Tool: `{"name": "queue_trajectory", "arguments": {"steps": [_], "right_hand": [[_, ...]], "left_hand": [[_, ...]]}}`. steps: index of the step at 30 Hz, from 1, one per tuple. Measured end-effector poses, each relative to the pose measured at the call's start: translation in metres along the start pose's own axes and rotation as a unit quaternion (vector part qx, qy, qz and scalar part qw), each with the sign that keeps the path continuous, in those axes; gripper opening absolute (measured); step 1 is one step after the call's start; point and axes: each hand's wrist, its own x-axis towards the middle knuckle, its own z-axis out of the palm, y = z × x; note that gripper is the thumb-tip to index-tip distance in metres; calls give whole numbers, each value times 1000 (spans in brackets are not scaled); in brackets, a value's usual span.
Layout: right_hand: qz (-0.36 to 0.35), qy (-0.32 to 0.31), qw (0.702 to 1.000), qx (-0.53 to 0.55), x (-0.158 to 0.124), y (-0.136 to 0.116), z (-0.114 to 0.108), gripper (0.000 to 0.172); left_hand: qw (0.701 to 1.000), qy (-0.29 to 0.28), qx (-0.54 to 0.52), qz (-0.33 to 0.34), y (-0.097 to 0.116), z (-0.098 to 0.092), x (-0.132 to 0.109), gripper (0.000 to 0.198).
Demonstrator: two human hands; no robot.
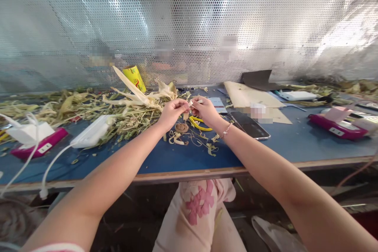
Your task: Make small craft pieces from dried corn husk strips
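At the centre of the frame, above the desk [177, 163], the left hand [174, 111] and right hand [204, 112], fingers nearly closed, pinch a small pale strip [191, 103], seemingly mid-shaping, so the next move likely calls for light, steady fingertip control.

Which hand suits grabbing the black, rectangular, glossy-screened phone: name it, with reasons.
Likely the right hand: the phone lies to its right, while the left hand is farther. Both are occupied with a small, pale piece.
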Motion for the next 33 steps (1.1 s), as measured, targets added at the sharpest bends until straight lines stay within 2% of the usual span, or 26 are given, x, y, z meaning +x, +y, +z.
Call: {"name": "queue_trajectory", "arguments": {"steps": [6, 11, 14, 18, 24, 27, 33], "right_hand": [[-15, 4, 999, -40, -2, -2, 3, 19], [-23, -31, 999, -4, -1, -4, 1, 11], [-33, -56, 998, -10, -1, -4, -1, 15], [-65, -59, 993, -79, 0, -4, -3, 15], [-103, -45, 977, -180, -2, -6, -4, 6], [-122, -30, 964, -235, -1, -5, -5, 9], [-128, -11, 961, -246, 0, 0, -7, 16]], "left_hand": [[998, 40, -24, -46, 6, 2, -1, 21], [987, 95, -88, -95, 7, 0, 2, 16], [981, 114, -113, -108, 6, -2, 4, 17], [980, 113, -126, -109, 5, -3, 5, 22], [981, 107, -112, -117, 4, -2, 4, 21], [982, 115, -97, -117, 4, 0, 4, 20], [989, 109, -47, -91, 3, 2, 1, 18]]}}
